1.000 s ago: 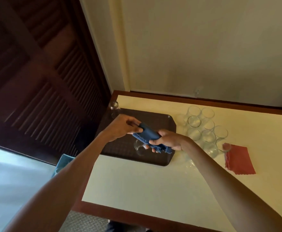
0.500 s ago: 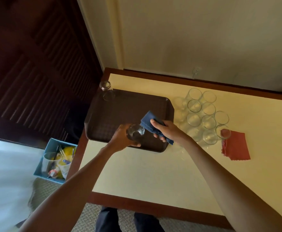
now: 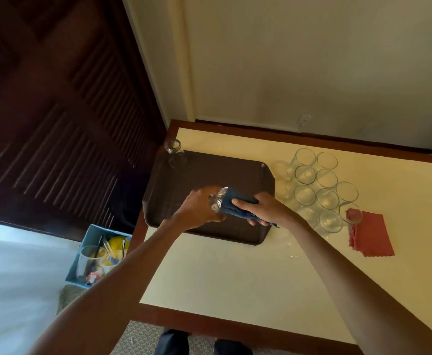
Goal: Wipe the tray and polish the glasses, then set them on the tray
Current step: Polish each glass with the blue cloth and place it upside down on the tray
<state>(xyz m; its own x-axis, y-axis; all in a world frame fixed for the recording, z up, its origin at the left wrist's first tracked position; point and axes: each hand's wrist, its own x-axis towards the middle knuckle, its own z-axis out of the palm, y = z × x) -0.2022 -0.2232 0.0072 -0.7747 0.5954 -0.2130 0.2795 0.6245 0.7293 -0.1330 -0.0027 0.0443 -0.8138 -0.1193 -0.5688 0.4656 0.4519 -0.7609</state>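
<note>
Over the dark brown tray (image 3: 202,175), my left hand (image 3: 199,210) grips a clear glass (image 3: 217,201) lying on its side. My right hand (image 3: 259,208) holds a blue cloth (image 3: 231,207) wrapped around the glass's open end. One glass on the tray (image 3: 174,152) stands at its far left corner. A cluster of several clear glasses (image 3: 312,190) stands on the cream table right of the tray.
A red cloth (image 3: 369,233) lies on the table right of the glasses. The table (image 3: 235,278) has a brown wooden rim. A light blue bin (image 3: 99,254) with cups and rubbish stands on the floor at the left. A dark louvred door fills the left.
The blue cloth was apart from the glass half a second ago. Now my right hand has brought it onto the glass, which my left hand has turned sideways.
</note>
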